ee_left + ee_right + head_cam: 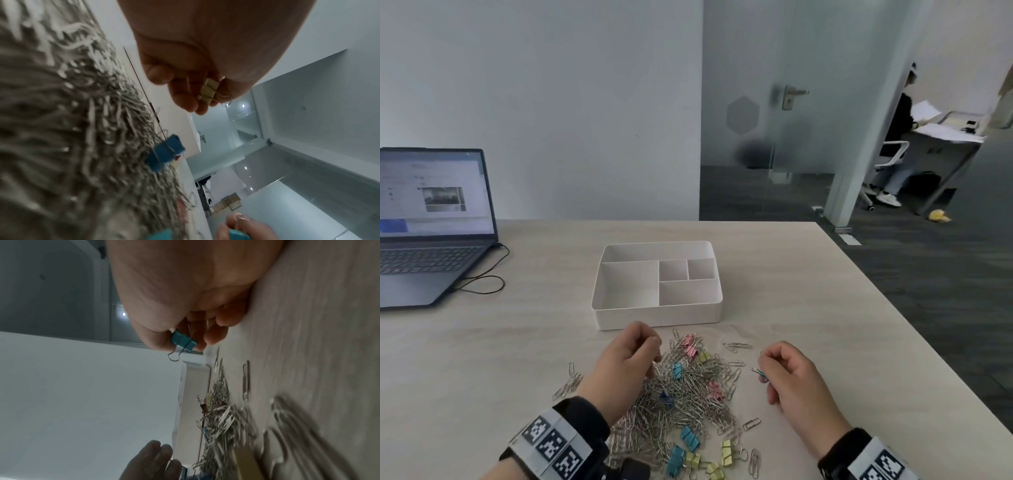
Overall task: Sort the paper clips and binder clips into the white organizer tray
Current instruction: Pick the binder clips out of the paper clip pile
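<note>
- Where the table [808, 291] runs to its right edge, bare wood shows; an open laptop [431, 226] sits at the far-left corner, cable trailing.
- White organizer tray [657, 315] mid-table, toward the far edge, five compartments, nothing visible in them.
- Pile of paper clips [681, 394] at the near edge, just in front of the tray; pink, blue, yellow binder clips mixed in, a few strays beside it.
- Left hand [623, 370] over the pile's left side, fingers curled, pinching a yellow binder clip [208, 91].
- Right hand [798, 383] right of the pile, pinching a teal binder clip [183, 340] by thumb and fingertips, above the table.
</note>
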Demonstrator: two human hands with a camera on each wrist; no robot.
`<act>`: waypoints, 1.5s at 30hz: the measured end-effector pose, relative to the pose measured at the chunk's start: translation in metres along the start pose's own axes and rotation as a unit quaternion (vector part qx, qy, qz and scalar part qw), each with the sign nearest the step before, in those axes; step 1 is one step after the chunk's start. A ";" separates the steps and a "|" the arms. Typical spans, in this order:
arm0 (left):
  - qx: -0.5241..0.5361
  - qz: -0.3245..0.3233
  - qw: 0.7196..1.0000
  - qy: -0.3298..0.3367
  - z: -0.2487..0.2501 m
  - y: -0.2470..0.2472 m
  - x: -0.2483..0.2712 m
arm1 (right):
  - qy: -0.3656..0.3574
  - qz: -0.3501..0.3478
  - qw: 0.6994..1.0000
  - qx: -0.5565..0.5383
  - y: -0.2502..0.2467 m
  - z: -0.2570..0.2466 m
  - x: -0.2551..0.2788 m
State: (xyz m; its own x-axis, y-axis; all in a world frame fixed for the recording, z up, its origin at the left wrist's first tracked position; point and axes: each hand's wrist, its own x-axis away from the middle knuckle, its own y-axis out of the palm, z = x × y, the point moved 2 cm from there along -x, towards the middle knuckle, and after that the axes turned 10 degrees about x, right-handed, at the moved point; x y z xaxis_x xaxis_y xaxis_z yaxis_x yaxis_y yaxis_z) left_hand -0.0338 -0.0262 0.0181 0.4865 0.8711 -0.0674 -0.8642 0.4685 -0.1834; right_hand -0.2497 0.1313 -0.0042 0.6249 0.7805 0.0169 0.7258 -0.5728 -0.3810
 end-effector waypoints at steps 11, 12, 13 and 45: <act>-0.093 -0.161 0.983 -0.012 0.029 0.039 -0.022 | -0.011 0.062 0.986 0.155 -0.047 0.004 -0.034; -0.118 -0.176 0.977 0.001 0.037 0.048 -0.025 | 0.002 0.070 0.983 0.167 -0.055 0.008 -0.041; -0.144 -0.189 0.971 0.013 0.045 0.058 -0.029 | 0.017 0.078 0.981 0.176 -0.063 0.012 -0.047; -0.508 -0.258 0.822 0.018 0.065 0.068 -0.090 | 0.019 0.083 0.968 0.236 -0.081 0.039 -0.055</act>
State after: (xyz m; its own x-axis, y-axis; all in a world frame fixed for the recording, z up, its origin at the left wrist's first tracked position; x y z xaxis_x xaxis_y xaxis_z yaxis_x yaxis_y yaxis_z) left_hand -0.1448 -0.0626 0.0749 0.7734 0.5824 0.2503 0.0013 0.3934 -0.9194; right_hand -0.3544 0.1445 -0.0105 0.7382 0.6727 -0.0509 0.4077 -0.5049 -0.7608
